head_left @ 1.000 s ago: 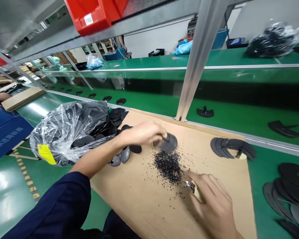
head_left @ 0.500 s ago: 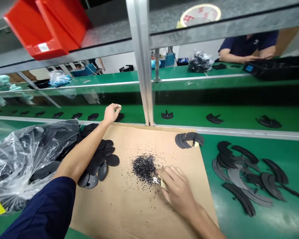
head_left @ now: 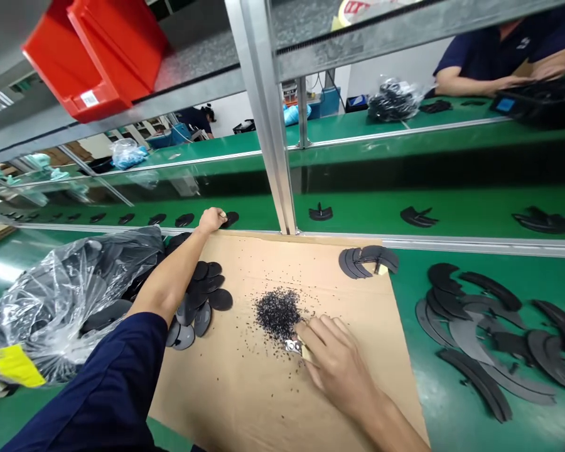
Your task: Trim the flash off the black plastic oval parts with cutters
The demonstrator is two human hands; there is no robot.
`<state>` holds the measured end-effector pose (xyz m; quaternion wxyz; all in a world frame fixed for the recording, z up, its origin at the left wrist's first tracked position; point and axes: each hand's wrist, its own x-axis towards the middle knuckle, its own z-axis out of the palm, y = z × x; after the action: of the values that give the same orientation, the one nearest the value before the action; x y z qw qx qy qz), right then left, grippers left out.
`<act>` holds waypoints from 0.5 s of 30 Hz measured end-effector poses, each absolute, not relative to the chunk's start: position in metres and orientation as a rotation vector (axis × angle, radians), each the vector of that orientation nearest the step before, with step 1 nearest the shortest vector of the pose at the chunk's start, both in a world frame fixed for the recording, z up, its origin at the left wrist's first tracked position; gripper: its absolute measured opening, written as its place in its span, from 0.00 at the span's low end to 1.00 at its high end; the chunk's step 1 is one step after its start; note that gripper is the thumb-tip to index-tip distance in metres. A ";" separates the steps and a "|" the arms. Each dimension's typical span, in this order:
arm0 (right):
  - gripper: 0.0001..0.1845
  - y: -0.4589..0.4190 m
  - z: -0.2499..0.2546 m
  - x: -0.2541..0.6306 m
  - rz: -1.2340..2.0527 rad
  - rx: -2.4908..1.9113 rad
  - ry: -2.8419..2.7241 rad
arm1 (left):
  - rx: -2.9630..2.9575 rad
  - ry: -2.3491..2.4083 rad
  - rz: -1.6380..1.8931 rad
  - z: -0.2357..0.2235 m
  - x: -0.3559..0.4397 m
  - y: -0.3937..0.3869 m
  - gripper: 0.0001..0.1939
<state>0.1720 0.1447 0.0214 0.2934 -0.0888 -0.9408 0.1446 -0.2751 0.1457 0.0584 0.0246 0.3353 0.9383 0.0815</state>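
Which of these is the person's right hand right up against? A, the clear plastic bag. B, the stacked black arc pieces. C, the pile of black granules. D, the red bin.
C: the right hand, pinching a small metal-tipped tool, sits at the edge of the pile of black granules on the cardboard sheet.

There are two red plastic bins (head_left: 91, 69), two clear plastic bags of black pieces (head_left: 61, 301) and one cardboard sheet (head_left: 245, 389). Two co-workers (head_left: 494, 69) are in view.
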 end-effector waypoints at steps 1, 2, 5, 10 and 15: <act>0.17 0.144 0.021 0.172 0.387 -0.236 -2.510 | 1.030 2.892 0.233 0.054 -0.276 0.144 0.17; 0.17 0.144 0.021 0.172 0.388 -0.237 -2.513 | 1.030 2.885 0.220 0.050 -0.277 0.143 0.17; 0.18 0.144 0.021 0.173 0.380 -0.252 -2.526 | 1.066 2.864 0.197 0.045 -0.280 0.139 0.17; 0.18 0.143 0.019 0.173 0.382 -0.260 -2.564 | 1.181 2.850 0.178 0.051 -0.284 0.136 0.16; 0.17 0.143 0.018 0.176 0.418 -0.297 -2.596 | 1.337 2.948 0.311 0.063 -0.269 0.143 0.10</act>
<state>0.1757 0.1427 0.0176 0.2454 -0.1088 -0.9510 0.1532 -0.2690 0.1435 0.0626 -0.0550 0.4106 0.9051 0.0955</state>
